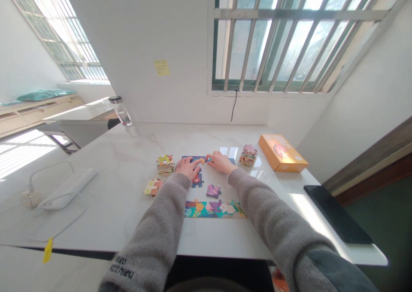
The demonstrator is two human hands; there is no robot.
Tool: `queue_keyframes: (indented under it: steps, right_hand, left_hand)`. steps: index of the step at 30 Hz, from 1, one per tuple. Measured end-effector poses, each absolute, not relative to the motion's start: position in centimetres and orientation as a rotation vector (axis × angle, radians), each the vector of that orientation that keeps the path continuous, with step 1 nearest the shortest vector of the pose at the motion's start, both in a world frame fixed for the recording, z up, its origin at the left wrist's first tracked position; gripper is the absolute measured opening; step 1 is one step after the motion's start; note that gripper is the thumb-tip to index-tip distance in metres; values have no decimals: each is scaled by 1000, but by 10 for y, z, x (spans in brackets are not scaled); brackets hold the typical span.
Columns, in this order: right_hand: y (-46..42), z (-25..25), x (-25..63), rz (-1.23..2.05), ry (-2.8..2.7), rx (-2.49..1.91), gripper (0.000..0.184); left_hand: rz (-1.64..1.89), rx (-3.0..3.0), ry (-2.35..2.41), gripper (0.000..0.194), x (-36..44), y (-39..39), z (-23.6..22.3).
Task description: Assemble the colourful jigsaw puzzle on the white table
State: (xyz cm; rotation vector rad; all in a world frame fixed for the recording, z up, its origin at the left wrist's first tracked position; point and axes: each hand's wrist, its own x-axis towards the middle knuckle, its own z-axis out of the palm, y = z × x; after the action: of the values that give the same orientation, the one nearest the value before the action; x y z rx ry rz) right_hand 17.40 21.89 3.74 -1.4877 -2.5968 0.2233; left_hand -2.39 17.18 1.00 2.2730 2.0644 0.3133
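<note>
Left grip [189, 168] and right grip [219, 162] meet, fingers extended, at a small orange puzzle piece [201, 160]; a pinch cannot be confirmed. Left stack [165, 164] and right stack [248, 155] flank the grips, within reach.

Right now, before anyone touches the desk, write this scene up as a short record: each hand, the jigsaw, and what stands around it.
left hand: resting on dark blue jigsaw pieces
right hand: fingertips at a small orange piece
loose near hands: purple piece
nearest the person: colourful jigsaw strip
stacks: left stack of pieces; right stack of pieces
farther off: orange box; glass bottle
surface: white marble table
</note>
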Motion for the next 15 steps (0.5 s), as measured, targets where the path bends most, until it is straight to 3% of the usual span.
queue_keyframes:
  steps: [15]
  right_hand:
    - [231,37,172,218,-2662,-1454,31]
  left_hand:
    - [315,2282,2058,42,-23,170,9]
